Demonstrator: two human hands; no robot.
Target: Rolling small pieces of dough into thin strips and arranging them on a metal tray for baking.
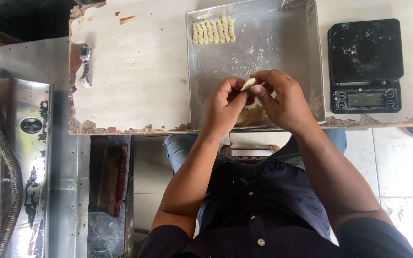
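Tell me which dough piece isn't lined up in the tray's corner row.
The small dough piece pinched between the left hand and right hand; the others lie in the twisted row.

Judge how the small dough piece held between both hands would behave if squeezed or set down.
The dough piece, pinched between left hand and right hand, probably deforms easily. It looks light. The twisted pieces in the floured tray apparently keep their shape.

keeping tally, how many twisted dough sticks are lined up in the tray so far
7 or so, side by side in one row of twisted dough sticks in the tray's far left corner. They touch, so the count is approximate. One more dough piece is between both hands.
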